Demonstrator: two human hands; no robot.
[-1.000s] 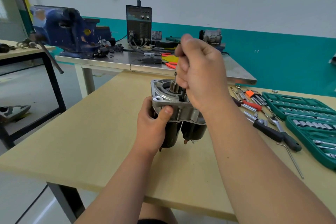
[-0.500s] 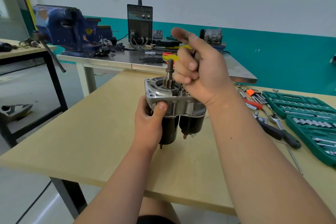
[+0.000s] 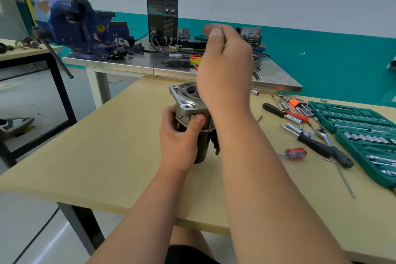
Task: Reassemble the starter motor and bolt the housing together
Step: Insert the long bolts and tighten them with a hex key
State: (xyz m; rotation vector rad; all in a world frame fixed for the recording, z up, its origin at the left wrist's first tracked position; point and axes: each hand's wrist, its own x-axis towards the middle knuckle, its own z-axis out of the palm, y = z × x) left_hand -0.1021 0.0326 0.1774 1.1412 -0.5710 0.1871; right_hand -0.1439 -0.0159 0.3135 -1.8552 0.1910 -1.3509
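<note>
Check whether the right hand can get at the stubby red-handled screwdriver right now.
Probably yes: the stubby screwdriver lies alone on the table, beside the right forearm, with nothing over it. The right hand would have to leave the starter motor, which the left hand grips.

Blue vise [image 3: 72, 25], black welder [image 3: 162, 17] on steel table [image 3: 275, 76]; green socket cases [image 3: 351, 117], red screwdriver [image 3: 294, 153] on wooden bench [image 3: 96, 146].

We see dull grey cast metal on the motor housing [image 3: 183, 106]. Our table [image 3: 102, 148] looks smooth, matt wood.
</note>
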